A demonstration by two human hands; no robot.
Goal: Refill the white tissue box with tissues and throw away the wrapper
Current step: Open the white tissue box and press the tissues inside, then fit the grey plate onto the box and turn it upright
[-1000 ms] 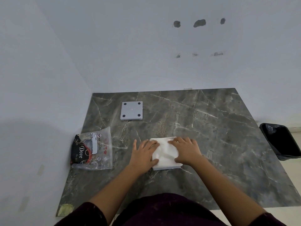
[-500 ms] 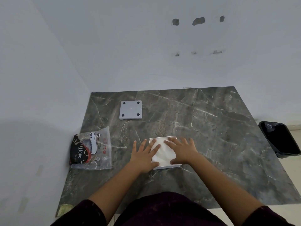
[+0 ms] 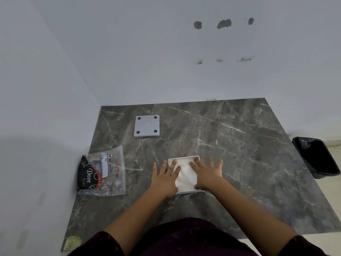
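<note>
The white tissue box (image 3: 181,158) lies open-side up on the dark marble table (image 3: 239,154), with a stack of white tissues (image 3: 185,177) inside it. My left hand (image 3: 164,179) lies flat on the box's left side, fingers spread, pressing on the tissues. On the box's right side my right hand (image 3: 204,173) presses down flat too, fingers spread. The box's grey base panel (image 3: 146,126), with black pads at its corners, lies apart at the back left. The clear plastic wrapper (image 3: 102,171), printed black and red, lies flat at the table's left edge.
A black bin (image 3: 318,157) lined with a black bag stands on the floor off the table's right edge. White walls close the table in at the back and the left. A yellowish scrap (image 3: 72,242) sits at the near left corner.
Both hands have slid slightly apart and forward on the tissues, which now sit lower in the box so that its far rim shows. The wrapper and base panel have not moved.
</note>
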